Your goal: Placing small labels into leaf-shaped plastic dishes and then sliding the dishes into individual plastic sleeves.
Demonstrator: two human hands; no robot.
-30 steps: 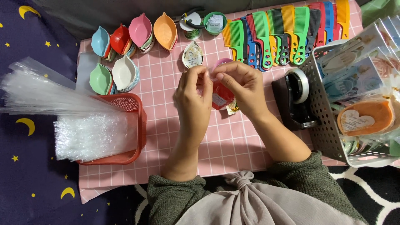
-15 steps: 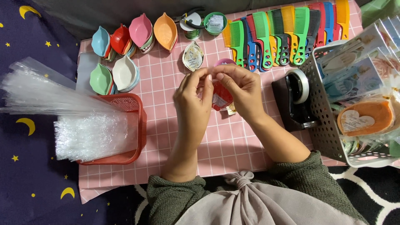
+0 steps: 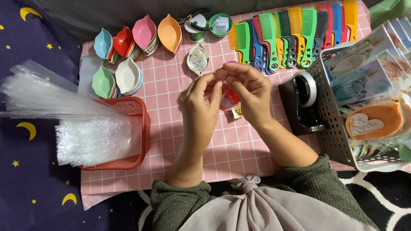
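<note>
Both hands raised over the middle of the pink checked cloth [image 3: 171,171], close together, fingertips meeting. Left hand [image 3: 200,102] and right hand [image 3: 249,87] pinch the top of a small clear packet [image 3: 228,99] with a red item inside; the packet hangs between the palms, just above the cloth, and is largely hidden by the fingers. Fingers curled and gripping, thumbs against forefingers at the packet's upper edge. Compared with half a second ago and a second ago: the hands sit in nearly the same spot, the packet is still held between them, the fingertips are drawn a little tighter together at the top; nothing else on the cloth has shifted. A small gold scrap [image 3: 236,112] lies on the cloth just under the right hand. Far of the hands lies a leaf-shaped white label dish [image 3: 198,58]. Far left, a cluster of leaf-shaped dishes [image 3: 128,55] in blue, red, pink, orange, green and white. Far right, a row of coloured combs [image 3: 291,36]. Right of the hands, a black tape dispenser [image 3: 302,100], touching a grey basket [image 3: 332,124] holding wrapped packs. Left, a red basket [image 3: 137,132] with a sheaf of clear plastic bags [image 3: 60,115] spilling out leftward.
</note>
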